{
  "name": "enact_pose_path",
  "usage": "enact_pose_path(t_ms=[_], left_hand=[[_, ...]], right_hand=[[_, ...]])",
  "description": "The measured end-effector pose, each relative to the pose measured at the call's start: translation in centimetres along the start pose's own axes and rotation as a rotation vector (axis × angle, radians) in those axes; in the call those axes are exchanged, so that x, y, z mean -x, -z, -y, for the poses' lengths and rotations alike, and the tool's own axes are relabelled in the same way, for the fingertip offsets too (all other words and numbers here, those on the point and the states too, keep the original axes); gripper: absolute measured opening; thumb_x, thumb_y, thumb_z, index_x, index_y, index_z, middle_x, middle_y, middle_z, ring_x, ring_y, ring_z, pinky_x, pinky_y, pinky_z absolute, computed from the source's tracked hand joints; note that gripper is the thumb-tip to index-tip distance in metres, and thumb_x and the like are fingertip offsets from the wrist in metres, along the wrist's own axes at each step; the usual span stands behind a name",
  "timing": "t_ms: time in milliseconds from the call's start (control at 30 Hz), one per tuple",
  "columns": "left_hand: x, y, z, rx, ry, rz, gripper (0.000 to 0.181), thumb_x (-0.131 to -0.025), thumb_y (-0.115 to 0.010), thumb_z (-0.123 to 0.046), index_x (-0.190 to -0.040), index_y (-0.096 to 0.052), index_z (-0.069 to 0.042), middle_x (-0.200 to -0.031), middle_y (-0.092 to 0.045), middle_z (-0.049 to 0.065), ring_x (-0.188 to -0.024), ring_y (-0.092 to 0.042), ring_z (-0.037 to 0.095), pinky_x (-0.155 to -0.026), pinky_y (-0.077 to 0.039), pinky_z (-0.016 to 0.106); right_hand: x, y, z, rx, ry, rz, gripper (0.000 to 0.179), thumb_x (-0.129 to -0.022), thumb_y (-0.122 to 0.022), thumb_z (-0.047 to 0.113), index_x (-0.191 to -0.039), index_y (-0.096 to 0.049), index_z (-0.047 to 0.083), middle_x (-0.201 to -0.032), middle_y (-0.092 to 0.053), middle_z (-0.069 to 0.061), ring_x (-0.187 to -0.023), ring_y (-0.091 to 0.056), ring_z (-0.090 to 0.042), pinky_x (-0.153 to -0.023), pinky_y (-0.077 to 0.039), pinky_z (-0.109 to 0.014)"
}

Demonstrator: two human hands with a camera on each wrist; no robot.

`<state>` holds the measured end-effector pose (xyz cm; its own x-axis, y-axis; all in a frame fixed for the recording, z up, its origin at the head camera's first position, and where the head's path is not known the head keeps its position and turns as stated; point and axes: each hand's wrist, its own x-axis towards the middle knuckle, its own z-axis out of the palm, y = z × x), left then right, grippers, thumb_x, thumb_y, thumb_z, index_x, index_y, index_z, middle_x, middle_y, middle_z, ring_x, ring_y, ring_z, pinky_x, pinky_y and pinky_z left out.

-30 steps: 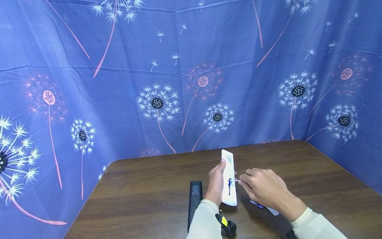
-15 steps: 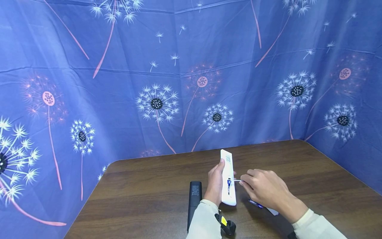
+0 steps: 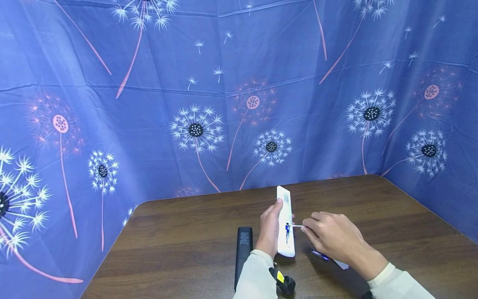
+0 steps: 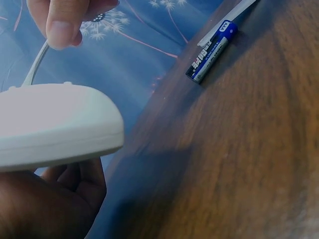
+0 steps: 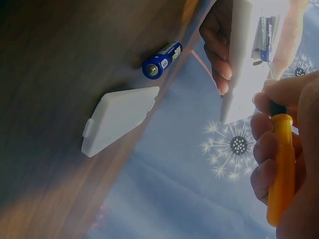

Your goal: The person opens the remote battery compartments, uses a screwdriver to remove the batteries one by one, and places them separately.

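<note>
My left hand (image 3: 269, 228) holds a white remote control (image 3: 285, 211) above the table, its back facing up and its battery compartment uncovered. One blue AAA battery (image 5: 266, 40) lies in that compartment. With curled fingers my right hand (image 3: 334, 234) grips a screwdriver by its orange handle (image 5: 281, 169); the thin metal shaft (image 3: 296, 226) reaches to the upper end of the battery. Whether the tip sits under the battery is too small to tell. Below the right hand, a loose blue AAA battery (image 5: 162, 60) and the white battery cover (image 5: 119, 117) rest on the table.
A black remote control (image 3: 243, 249) lies on the brown wooden table (image 3: 179, 249), left of my left forearm. The left wrist carries a black camera (image 3: 284, 283) with a yellow mark. Behind the table hangs a blue curtain (image 3: 157, 137) with a dandelion print.
My right hand has shifted very slightly to the right, and a little more of the screwdriver's shaft shows. My left hand keeps its hold on the white remote control.
</note>
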<state>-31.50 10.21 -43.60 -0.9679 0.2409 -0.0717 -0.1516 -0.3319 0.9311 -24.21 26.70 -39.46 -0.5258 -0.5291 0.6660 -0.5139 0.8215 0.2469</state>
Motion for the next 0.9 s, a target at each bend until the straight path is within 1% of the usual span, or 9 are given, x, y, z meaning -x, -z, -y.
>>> enact_pose_path(t_ms=[133, 267, 500, 700, 900], left_hand=[[-0.09, -0.14, 0.04, 0.012, -0.013, -0.011, 0.056, -0.097, -0.056, -0.055, -0.130, -0.062, -0.010, -0.105, -0.069, 0.019, -0.088, -0.068, 0.032, -0.066, -0.050, 0.031], [-0.01, -0.17, 0.00, 0.014, -0.008, -0.016, 0.056, -0.097, -0.056, -0.055, -0.130, -0.061, -0.011, -0.104, -0.070, 0.018, -0.089, -0.068, 0.032, -0.066, -0.050, 0.032], [-0.03, -0.20, -0.08, 0.038, 0.010, -0.021, 0.053, -0.098, -0.055, -0.053, -0.128, -0.061, -0.010, -0.102, -0.070, 0.019, -0.087, -0.068, 0.031, -0.065, -0.050, 0.031], [-0.01, -0.15, -0.15, 0.050, 0.027, -0.011, 0.057, -0.098, -0.054, -0.054, -0.134, -0.058, -0.010, -0.108, -0.069, 0.021, -0.093, -0.068, 0.034, -0.066, -0.049, 0.031], [0.00, -0.19, -0.23, 0.059, 0.041, -0.012, 0.056, -0.099, -0.054, -0.053, -0.134, -0.057, -0.009, -0.103, -0.070, 0.018, -0.095, -0.068, 0.037, -0.067, -0.049, 0.032]], right_hand=[[0.09, 0.01, 0.00, 0.004, -0.014, 0.020, 0.006, -0.080, -0.071, 0.022, -0.077, -0.070, 0.016, -0.064, -0.049, 0.011, -0.053, -0.041, -0.001, -0.042, -0.038, -0.024], [0.23, 0.07, -0.04, 0.006, -0.030, 0.031, 0.006, -0.080, -0.073, 0.022, -0.080, -0.073, 0.015, -0.066, -0.053, 0.010, -0.053, -0.043, 0.000, -0.043, -0.040, -0.024], [0.25, 0.08, 0.00, 0.003, -0.058, 0.045, 0.007, -0.082, -0.074, 0.022, -0.082, -0.074, 0.016, -0.067, -0.055, 0.010, -0.054, -0.045, 0.000, -0.043, -0.040, -0.023], [0.24, -0.05, 0.10, 0.006, -0.076, 0.053, 0.008, -0.082, -0.076, 0.023, -0.083, -0.075, 0.015, -0.068, -0.056, 0.009, -0.054, -0.046, 0.000, -0.043, -0.040, -0.023], [0.31, -0.02, 0.10, 0.003, -0.103, 0.082, 0.007, -0.083, -0.075, 0.023, -0.083, -0.075, 0.016, -0.068, -0.054, 0.011, -0.054, -0.043, 0.002, -0.044, -0.039, -0.022]])
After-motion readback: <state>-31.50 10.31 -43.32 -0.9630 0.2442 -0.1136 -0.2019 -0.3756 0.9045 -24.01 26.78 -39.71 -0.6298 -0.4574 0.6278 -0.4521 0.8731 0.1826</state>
